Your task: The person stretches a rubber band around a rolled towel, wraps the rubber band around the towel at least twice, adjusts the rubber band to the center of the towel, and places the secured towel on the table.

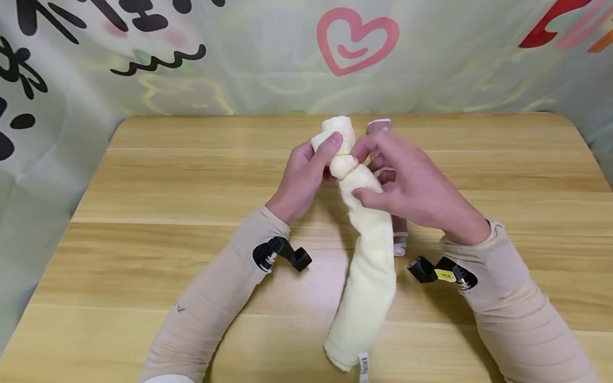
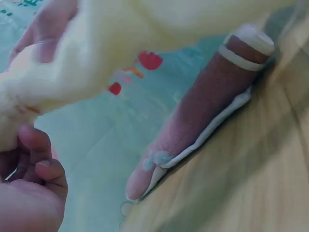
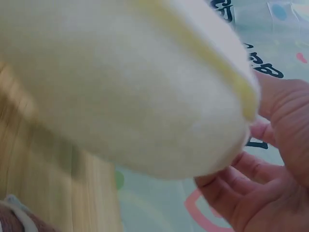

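A pale yellow towel [image 1: 368, 272], rolled into a long bundle, slants across the middle in the head view. Thin orange rubber bands [image 1: 350, 171] circle it near its far end, with a small knob of cloth between them. My left hand [image 1: 304, 177] grips that far end, thumb on top. From the right, my right hand [image 1: 418, 181] holds the roll just below the bands, its thumb and index finger against the cloth. The yellow roll fills much of the right wrist view and hides part of the right fingers [image 3: 236, 176].
Behind the yellow roll lies a mauve rolled towel [image 2: 207, 101] with white stripes and a pale tie around it. A white label [image 1: 364, 371] hangs from the yellow towel's near end. The wooden table [image 1: 157, 254] meets a printed cloth backdrop [image 1: 270, 60].
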Demonstrator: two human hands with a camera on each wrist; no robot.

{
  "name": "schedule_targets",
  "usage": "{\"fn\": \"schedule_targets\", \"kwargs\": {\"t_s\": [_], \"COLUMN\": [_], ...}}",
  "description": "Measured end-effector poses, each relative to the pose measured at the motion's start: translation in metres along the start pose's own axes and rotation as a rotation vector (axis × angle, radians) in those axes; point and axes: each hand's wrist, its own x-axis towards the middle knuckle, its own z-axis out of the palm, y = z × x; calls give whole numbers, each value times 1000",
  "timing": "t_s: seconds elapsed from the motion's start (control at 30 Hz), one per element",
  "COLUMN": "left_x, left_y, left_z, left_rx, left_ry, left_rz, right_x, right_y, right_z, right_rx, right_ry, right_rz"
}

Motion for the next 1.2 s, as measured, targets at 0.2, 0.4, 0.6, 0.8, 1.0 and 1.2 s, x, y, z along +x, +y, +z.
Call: {"fn": "schedule_targets", "kwargs": {"t_s": [0.2,0.4,0.6,0.8,1.0,1.2], "left_x": [2,-2,-5,-5,-7,-9], "left_y": [3,11,21,24,26,28], "left_z": [-3,-4,1,6,9,11], "left_rx": [56,134,308,435,505,570], "left_ry": [19,-39,-42,-20,-13,3], "left_rz": [33,34,62,86,88,118], "right_x": [-1,-5,-8,-12,-14,-14], "right_y": [0,-1,-2,-5,-8,-8], "right_z": [-4,-5,-1,3,4,5], "right_rx": [-9,-9,47,59,16,-6], "right_ry": [-64,-86,-66,102,123,99], "right_rz": [37,33,52,102,135,105]}}
